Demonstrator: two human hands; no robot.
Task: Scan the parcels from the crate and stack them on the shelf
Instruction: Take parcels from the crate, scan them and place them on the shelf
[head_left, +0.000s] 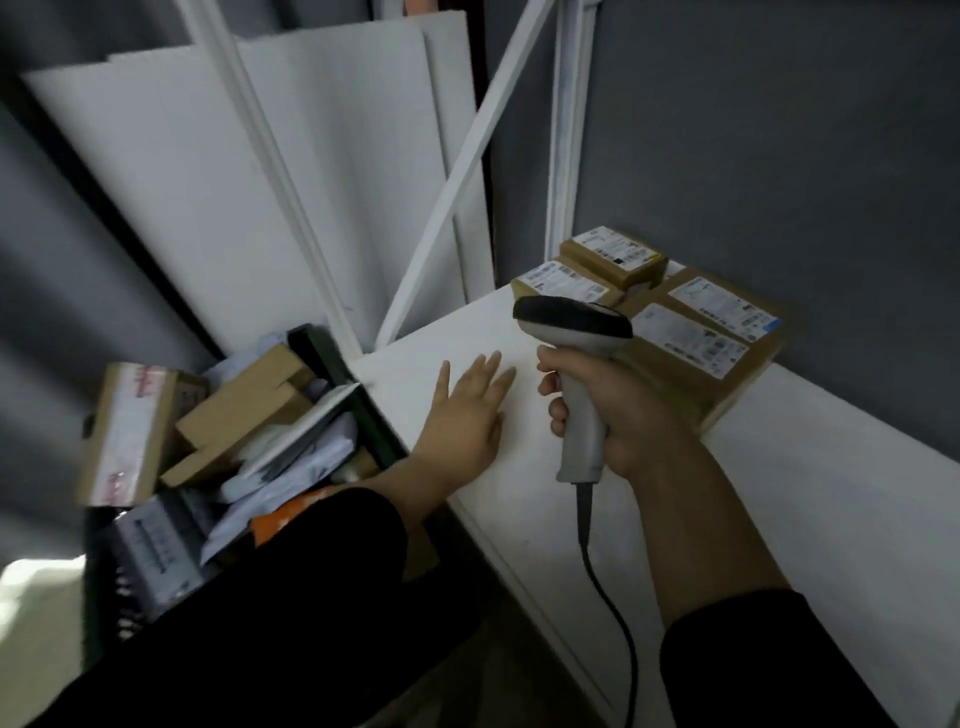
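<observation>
parcels (244, 410) are heaped loose in the dark crate (376, 426) at left, just beside the shelf (519, 499) edge. several labelled boxes (691, 338) are already stacked at the shelf's back corner, by the grey wall (779, 156). the scanner (576, 332) is gripped by the right hand (628, 415), fingers (553, 387) clenched round the handle. the left hand (462, 421) is held flat over bare shelf, fingers (488, 366) straight & released, nothing held.

step in hand, as judged: next parcel to be fetched from the crate. best done w/ the left hand alone. a top box should be picked, its label turned toward the scanner, then set beside or on the stack w/ edges squared.

room: wide bare shelf is left btwn hands & stack. the crate rim & the slanted white brace (457, 171) lie near the reach path, so the parcel should be lifted clear of the rim first. the cable (608, 587) hangs past the shelf front & should be kept off the stack.
</observation>
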